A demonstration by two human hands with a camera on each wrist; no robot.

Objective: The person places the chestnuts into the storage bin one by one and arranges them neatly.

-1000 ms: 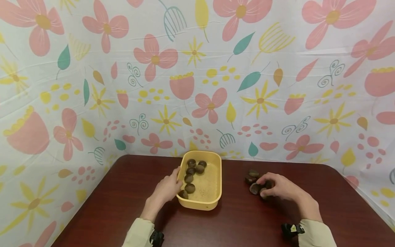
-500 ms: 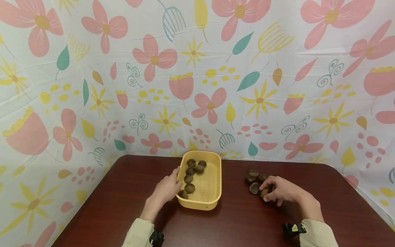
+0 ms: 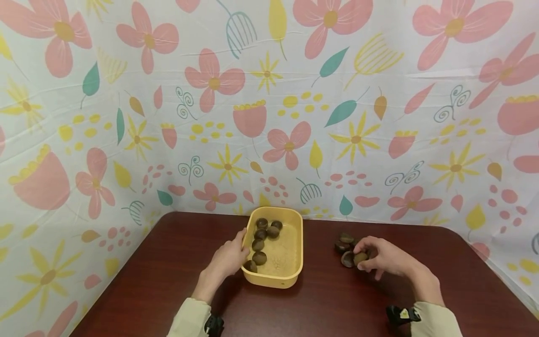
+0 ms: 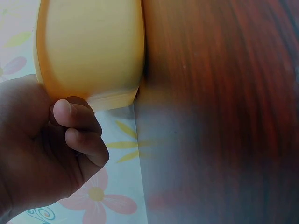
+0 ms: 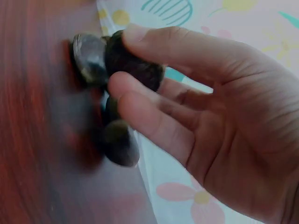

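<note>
The right hand (image 3: 389, 256) pinches a dark rounded piece (image 3: 360, 259) between thumb and fingers, with loose pieces (image 3: 347, 259) just beside and beyond the pinch; lifting it straight up would likely avoid dragging those neighbours. Well apart to the left of that pinch, the left hand (image 3: 229, 257) grips the yellow tray (image 3: 273, 281) by its left side, where a light, steady hold should prevent sliding.

Seven dark pieces (image 3: 259, 258) in one yellow tray (image 3: 290, 252)
On one table (image 3: 328, 304), three loose pieces (image 3: 347, 259) show, plus one held piece (image 3: 360, 258), any hidden ones uncountable; one left hand (image 3: 229, 257), one right hand (image 3: 389, 257), two sleeves (image 3: 189, 318), two black wrist devices (image 3: 214, 324)
</note>
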